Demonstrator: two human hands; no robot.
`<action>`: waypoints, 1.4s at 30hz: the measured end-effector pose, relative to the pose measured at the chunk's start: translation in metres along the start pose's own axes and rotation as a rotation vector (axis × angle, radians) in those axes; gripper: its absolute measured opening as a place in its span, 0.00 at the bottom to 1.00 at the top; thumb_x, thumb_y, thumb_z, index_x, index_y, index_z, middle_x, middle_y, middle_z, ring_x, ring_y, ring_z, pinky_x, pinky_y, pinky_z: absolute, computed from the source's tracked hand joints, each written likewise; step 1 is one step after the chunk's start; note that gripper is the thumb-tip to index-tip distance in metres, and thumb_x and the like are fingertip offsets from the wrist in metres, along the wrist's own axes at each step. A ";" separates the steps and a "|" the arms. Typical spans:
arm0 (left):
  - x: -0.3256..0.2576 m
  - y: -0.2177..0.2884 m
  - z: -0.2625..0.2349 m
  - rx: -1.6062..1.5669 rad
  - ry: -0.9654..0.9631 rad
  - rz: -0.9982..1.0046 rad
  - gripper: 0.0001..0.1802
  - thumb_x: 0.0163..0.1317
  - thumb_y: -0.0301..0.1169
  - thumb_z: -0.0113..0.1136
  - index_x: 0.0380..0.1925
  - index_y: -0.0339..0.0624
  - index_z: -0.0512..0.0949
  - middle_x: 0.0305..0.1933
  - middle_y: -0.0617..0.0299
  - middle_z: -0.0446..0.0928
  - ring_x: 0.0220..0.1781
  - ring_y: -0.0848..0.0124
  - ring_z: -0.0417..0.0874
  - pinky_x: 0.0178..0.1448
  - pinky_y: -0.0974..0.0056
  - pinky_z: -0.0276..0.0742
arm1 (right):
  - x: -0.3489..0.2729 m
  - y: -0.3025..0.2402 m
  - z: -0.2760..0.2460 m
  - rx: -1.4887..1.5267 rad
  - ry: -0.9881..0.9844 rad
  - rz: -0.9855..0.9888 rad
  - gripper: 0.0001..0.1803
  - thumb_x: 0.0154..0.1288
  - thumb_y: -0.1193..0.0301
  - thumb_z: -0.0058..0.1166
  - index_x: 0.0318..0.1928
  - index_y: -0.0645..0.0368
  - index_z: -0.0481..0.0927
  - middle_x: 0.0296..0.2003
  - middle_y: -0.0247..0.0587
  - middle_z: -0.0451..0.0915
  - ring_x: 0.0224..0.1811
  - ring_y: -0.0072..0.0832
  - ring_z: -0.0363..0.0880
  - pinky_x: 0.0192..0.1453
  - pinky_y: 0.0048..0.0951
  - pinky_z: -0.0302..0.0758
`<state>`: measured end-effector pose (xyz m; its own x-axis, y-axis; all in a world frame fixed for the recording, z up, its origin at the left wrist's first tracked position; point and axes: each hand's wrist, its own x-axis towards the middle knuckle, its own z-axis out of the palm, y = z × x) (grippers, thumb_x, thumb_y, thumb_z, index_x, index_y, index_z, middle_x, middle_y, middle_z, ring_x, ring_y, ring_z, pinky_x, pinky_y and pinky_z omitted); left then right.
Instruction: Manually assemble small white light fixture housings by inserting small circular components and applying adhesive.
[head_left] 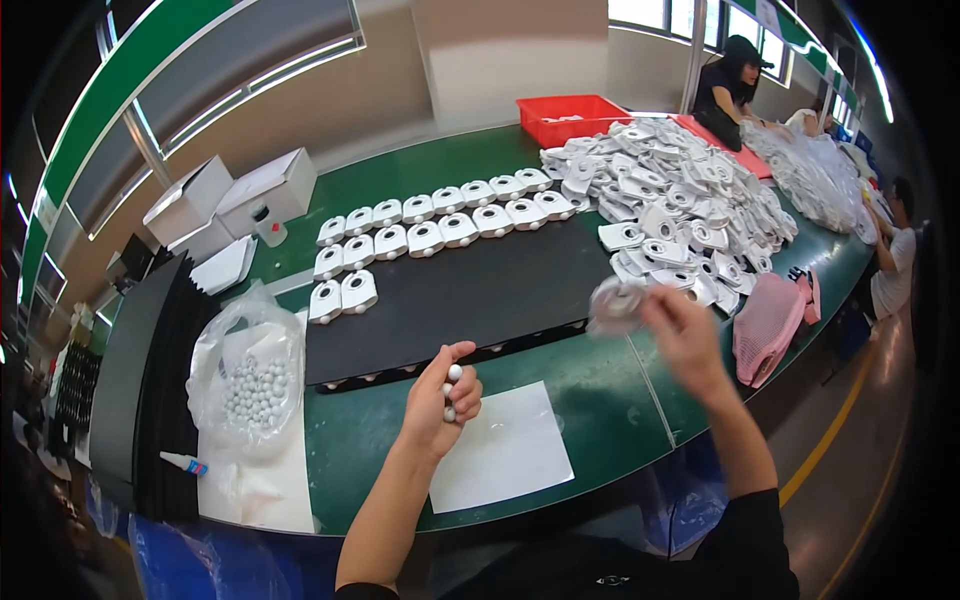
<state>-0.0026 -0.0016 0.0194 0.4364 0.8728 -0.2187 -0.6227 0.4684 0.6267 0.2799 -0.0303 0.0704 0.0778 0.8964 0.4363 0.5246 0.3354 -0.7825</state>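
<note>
My left hand [432,405] is curled around a few small white balls [455,372] above a white sheet of paper [510,455]. My right hand [690,340] pinches a white plastic housing [614,305], blurred by motion, over the near right corner of a black foam board [450,300]. On that board, similar white housings [425,237] with round holes stand in two long rows and a short third one at the left. A large heap of loose housings [680,185] lies at the right. At the left, a clear plastic bag [205,385] contains many white balls [262,395].
A red bin [572,128] stands behind the heap, a pink basket [765,325] at its near side. Stacked black boards [145,390], a small glue bottle [184,463], white boxes [268,188] and a clear bottle [269,228] occupy the left. Another person [730,90] works at the far right.
</note>
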 end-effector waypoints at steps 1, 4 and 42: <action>0.000 0.001 -0.005 0.001 0.010 0.033 0.14 0.68 0.38 0.38 0.42 0.40 0.66 0.16 0.68 0.55 0.17 0.79 0.56 0.19 0.74 0.52 | -0.014 -0.005 0.020 0.196 -0.138 0.102 0.06 0.62 0.75 0.47 0.36 0.65 0.74 0.27 0.33 0.74 0.29 0.17 0.71 0.33 0.20 0.69; 0.008 0.001 0.000 -0.032 -0.034 0.096 0.11 0.66 0.37 0.44 0.42 0.42 0.65 0.21 0.67 0.60 0.18 0.79 0.58 0.18 0.75 0.53 | -0.052 -0.006 0.059 0.559 -0.395 0.334 0.07 0.63 0.74 0.46 0.39 0.64 0.71 0.31 0.34 0.73 0.32 0.15 0.72 0.35 0.17 0.71; 0.009 -0.005 0.003 0.158 0.044 0.152 0.09 0.59 0.31 0.57 0.37 0.40 0.73 0.33 0.63 0.74 0.19 0.84 0.60 0.17 0.79 0.52 | -0.057 0.015 0.104 1.271 -0.450 0.473 0.05 0.66 0.74 0.42 0.42 0.55 0.68 0.44 0.36 0.72 0.48 0.25 0.71 0.54 0.30 0.69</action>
<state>0.0063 0.0036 0.0165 0.3144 0.9385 -0.1429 -0.5679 0.3065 0.7639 0.1952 -0.0465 -0.0120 -0.3692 0.9285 0.0391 -0.5958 -0.2042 -0.7767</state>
